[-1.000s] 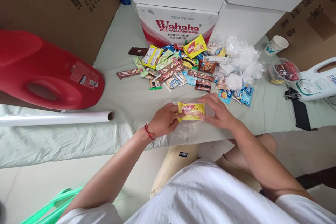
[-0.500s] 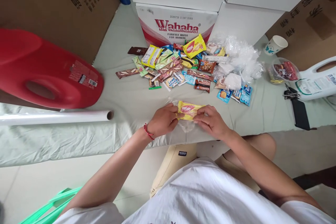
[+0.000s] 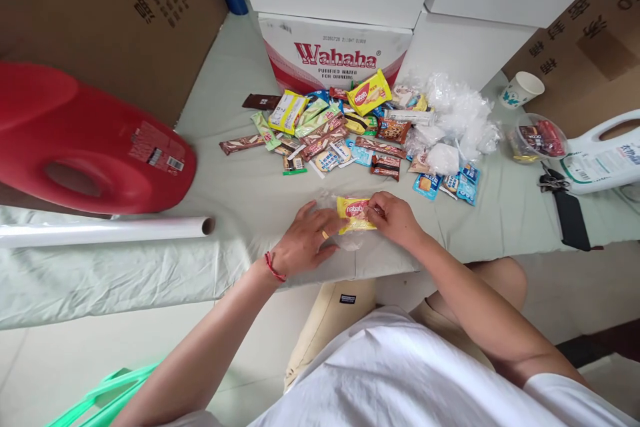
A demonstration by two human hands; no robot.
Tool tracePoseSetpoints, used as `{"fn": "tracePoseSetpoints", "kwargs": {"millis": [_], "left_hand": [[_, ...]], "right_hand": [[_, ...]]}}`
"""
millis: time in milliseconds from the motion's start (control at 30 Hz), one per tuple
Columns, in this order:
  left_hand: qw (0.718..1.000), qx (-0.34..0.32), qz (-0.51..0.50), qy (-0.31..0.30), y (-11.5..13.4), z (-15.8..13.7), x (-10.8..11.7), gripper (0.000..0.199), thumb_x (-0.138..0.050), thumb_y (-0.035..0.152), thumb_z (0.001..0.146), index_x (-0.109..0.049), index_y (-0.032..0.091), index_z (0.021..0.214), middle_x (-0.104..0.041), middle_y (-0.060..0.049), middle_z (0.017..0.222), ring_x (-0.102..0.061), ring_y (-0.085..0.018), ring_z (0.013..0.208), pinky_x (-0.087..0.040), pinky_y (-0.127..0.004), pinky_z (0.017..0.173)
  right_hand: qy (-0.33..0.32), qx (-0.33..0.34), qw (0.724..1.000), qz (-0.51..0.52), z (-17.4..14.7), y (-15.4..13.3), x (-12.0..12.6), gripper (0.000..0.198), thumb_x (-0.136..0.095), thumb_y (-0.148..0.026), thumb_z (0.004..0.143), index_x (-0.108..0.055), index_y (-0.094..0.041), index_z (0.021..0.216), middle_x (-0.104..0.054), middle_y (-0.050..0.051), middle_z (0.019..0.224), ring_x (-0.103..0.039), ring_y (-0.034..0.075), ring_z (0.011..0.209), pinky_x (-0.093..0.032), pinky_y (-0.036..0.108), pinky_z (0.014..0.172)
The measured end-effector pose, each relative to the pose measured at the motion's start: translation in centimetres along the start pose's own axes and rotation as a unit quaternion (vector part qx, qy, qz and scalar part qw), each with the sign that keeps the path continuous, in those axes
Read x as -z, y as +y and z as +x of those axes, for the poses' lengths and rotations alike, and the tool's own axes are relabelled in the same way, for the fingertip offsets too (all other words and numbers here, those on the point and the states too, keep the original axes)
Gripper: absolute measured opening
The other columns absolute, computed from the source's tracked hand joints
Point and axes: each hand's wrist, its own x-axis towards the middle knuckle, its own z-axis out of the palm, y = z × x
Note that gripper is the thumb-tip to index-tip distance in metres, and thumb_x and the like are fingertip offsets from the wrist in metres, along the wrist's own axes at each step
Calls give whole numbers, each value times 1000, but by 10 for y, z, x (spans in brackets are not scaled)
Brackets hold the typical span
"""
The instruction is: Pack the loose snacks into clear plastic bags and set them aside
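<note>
A yellow Nabati wafer packet (image 3: pixel 353 208) lies on a crumpled sheet of clear plastic wrap (image 3: pixel 354 241) near the table's front edge. My left hand (image 3: pixel 309 239) has its fingers spread, with the fingertips at the packet's left end. On the other side, my right hand (image 3: pixel 400 221) is closed, its thumb and fingers pinched at the packet's right end. Its fingertips hide that end, so whether some wrap is caught in them too cannot be made out.
Behind the hands lies a pile of wrapped snacks (image 3: pixel 325 137), with clear plastic-wrapped bundles (image 3: pixel 457 123) to its right. A cling film roll (image 3: pixel 125 229) and a red jug (image 3: pixel 105 147) stand left. Rightward are a paper cup (image 3: pixel 523 89), a plastic tub (image 3: pixel 537 138) and a white bottle (image 3: pixel 605 159).
My left hand has let go of the packet's left end, and its fingers have spread. My right hand has shifted slightly up and left over the packet, its fingers more curled.
</note>
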Motion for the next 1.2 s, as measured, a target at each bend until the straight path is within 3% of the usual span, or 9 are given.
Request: {"fn": "tracePoseSetpoints", "kwargs": {"millis": [200, 300, 467, 567, 633, 767, 933, 1100, 1200], "left_hand": [[994, 76, 77, 33, -6, -3, 2, 31, -59, 40, 98, -76, 25, 119, -67, -8, 85, -59, -28, 92, -42, -51, 92], [991, 85, 71, 78, -3, -11, 7, 24, -57, 34, 99, -79, 26, 93, -68, -9, 91, -58, -27, 97, -42, -47, 91], [992, 67, 34, 101, 9, -13, 0, 38, -63, 25, 88, -72, 25, 125, -64, -13, 126, -53, -32, 124, -41, -53, 105], [994, 69, -4, 87, 14, -5, -7, 32, -68, 34, 89, -73, 25, 119, -66, -12, 116, -55, -31, 115, -42, -51, 103], [989, 100, -30, 105, 14, 1, -9, 19, -67, 40, 93, -75, 24, 99, -66, -9, 103, -56, -28, 110, -42, -49, 102], [959, 203, -79, 183, 4, 9, -12, 30, -54, 37, 101, -65, 21, 78, -65, -6, 90, -57, -23, 100, -47, -43, 96], [919, 324, -11, 224, -11, 14, -28, 33, -56, 27, 93, -49, 23, 61, -59, -6, 74, -55, -25, 85, -49, -44, 83], [877, 381, 85, 280, -8, 24, -36, 17, -64, 35, 90, -63, 22, 79, -65, -15, 98, -57, -36, 99, -49, -52, 82], [855, 434, 95, 268, 5, 37, -31, 42, -60, 50, 95, -66, 17, 119, -66, -20, 115, -57, -39, 111, -48, -56, 90]], "right_hand": [[-10, -2, 1000, -12, 2, -1, 2, 10, -56, -27, 94, -61, -21, 87, -66, 3, 88, -56, 16, 71, -36, 28, 65], [-20, -10, 999, -48, 3, -5, 3, 11, -55, -27, 95, -62, -22, 87, -67, 4, 90, -57, 17, 72, -34, 28, 64], [-29, -16, 995, -90, 4, -10, 4, 12, -55, -28, 95, -62, -22, 87, -67, 4, 89, -55, 17, 71, -30, 29, 62], [-26, -12, 995, -94, 4, -10, 4, 12, -55, -28, 96, -62, -22, 87, -67, 4, 89, -56, 18, 73, -30, 29, 63], [-26, -10, 995, -97, 4, -9, 4, 11, -56, -28, 96, -62, -22, 88, -67, 4, 90, -57, 18, 74, -31, 29, 63], [-38, -7, 995, -96, 5, -7, 6, 15, -55, -30, 99, -63, -21, 89, -67, 4, 90, -56, 18, 74, -29, 29, 63], [-51, -11, 991, -120, 9, -10, 8, 27, -51, -36, 105, -66, -22, 88, -69, 5, 91, -59, 18, 77, -28, 31, 62], [-55, -59, 976, -201, 10, -23, 6, 32, -48, -41, 107, -70, -21, 95, -72, 8, 96, -61, 21, 79, -23, 33, 60], [-61, -66, 967, -237, 10, -31, 6, 37, -43, -44, 109, -71, -21, 102, -72, 9, 100, -62, 22, 81, -24, 33, 60]]}}
